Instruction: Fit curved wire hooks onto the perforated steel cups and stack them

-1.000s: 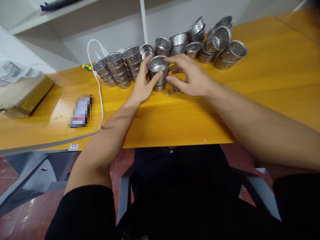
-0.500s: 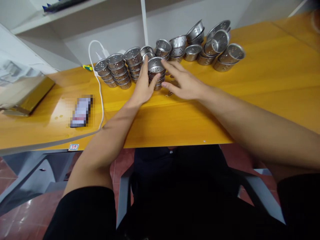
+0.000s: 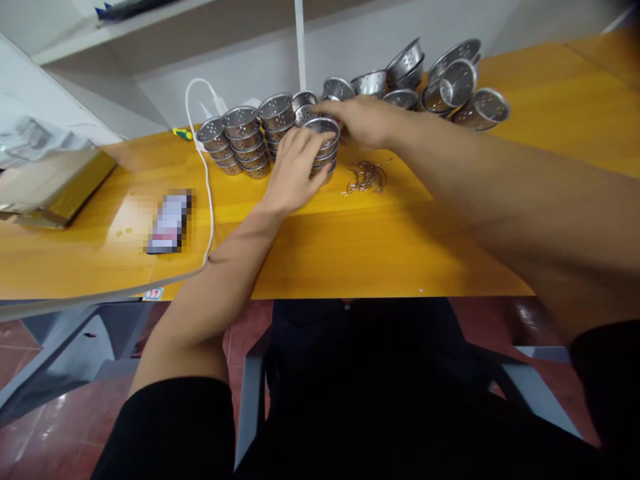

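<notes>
A stack of perforated steel cups (image 3: 324, 148) stands on the yellow table (image 3: 380, 247). My left hand (image 3: 294, 168) lies against the stack's left side, fingers curled round it. My right hand (image 3: 361, 120) reaches past the stack toward a steel cup (image 3: 337, 88) at the back, its fingers bent; whether they hold anything is hidden. A small heap of thin wire hooks (image 3: 367, 177) lies on the table just right of the stack.
Three more cup stacks (image 3: 243, 140) stand to the left. Loose cups (image 3: 450, 87) are piled at the back right. A white cable (image 3: 203, 160), a phone (image 3: 169, 221), a small screwdriver (image 3: 182, 133) and a foil-wrapped box (image 3: 47, 180) lie on the left.
My right hand has left the front of the stack and moved back toward the rear cups, uncovering the wire hooks. My left hand stays on the stack.
</notes>
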The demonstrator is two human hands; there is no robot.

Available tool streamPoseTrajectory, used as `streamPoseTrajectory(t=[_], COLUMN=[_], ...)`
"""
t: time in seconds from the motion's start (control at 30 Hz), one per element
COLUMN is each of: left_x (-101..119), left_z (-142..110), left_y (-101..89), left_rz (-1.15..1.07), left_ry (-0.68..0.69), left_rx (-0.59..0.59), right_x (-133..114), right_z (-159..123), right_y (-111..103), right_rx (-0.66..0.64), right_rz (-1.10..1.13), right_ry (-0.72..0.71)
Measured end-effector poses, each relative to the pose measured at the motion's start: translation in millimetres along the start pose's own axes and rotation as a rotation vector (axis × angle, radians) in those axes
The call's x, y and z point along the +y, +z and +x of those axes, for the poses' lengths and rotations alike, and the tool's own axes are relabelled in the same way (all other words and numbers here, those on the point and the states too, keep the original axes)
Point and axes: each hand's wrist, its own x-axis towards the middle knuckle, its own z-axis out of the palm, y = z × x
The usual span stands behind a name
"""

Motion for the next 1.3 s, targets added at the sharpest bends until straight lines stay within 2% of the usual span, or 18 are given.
streamPoseTrajectory(t=[0.1, 0.23, 0.43, 0.63, 0.8, 0.87, 1.03, 1.17, 1.3], left_x=[9, 17, 2, -24, -50, -54, -44, -32, -23], left_z=[-5, -5, 0, -1, 4, 5, 2, -3, -4], left_y=[-10.3, -15.4, -8.1, 5.2, 19.4, 22.5, 27.8, 27.3, 20.5], left_rz=[0.037, 0.056, -0.069, -0.167, -0.260, -0.242, -0.170, -0.159, -0.143], left_ry=[-0.018, -0.024, -0.003, -0.011, -0.053, -0.059, -0.078, -0.077, -0.028], left_rx=[0.001, -0.014, -0.011, 0.015, 0.179, 0.188, 0.108, 0.092, 0.004], right_x=[-7, -15, -13, 11, 31, 38, 52, 57, 54], right_z=[19, 27, 22, -20, -72, -88, -112, -121, -127], right_y=[5, 9, 6, 5, 3, 2, 7, 11, 10], right_rx=[-0.031, -0.035, 0.004, 0.059, 0.097, 0.121, 0.191, 0.231, 0.222], right_rz=[0.009, -0.110, -0.198, -0.150, -0.074, -0.044, 0.055, 0.100, 0.106], right_ry=[-0.004, 0.011, 0.016, -0.018, 0.017, 0.047, 0.156, 0.157, 0.154])
